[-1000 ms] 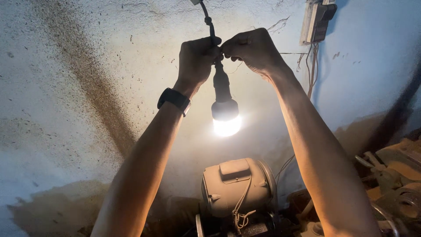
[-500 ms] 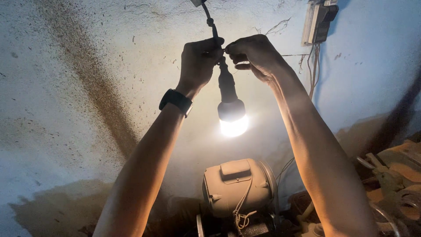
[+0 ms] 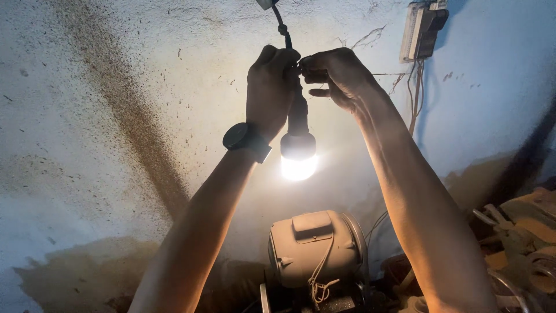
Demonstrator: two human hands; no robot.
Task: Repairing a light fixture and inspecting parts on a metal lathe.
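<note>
The lit white bulb in its dark tubular holder (image 3: 298, 136) hangs from a thin black cord (image 3: 282, 26) that runs up to a fitting at the top edge of the view, in front of a stained, speckled plaster wall (image 3: 116, 116); the glowing end points down, well above the machine below. Your left hand (image 3: 269, 90) is wrapped around the top of the holder where the cord enters it, fingers closed firmly on it, with a dark round wristwatch (image 3: 246, 141) on that wrist. Your right hand (image 3: 339, 75) meets it from the other side, thumb and forefinger pinched together on something small at the cord's junction; the other fingers curl loosely, and I cannot tell exactly what the pinch holds, since the knuckles hide it. By the look of it, you are working at the joint between cord and holder, steadying with one hand and fiddling with the other. Whatever you do there wants a light, careful touch: the bulb is live and likely hot, so keep your grip high on the holder and off the glass. Below stands a dusty grey electric motor (image 3: 315, 246) with a loose cable on its face. At upper right a pale switch box (image 3: 423, 29) with trailing wires sits on the wall, and rusty metal scrap (image 3: 515, 237) lies at the right edge.
</note>
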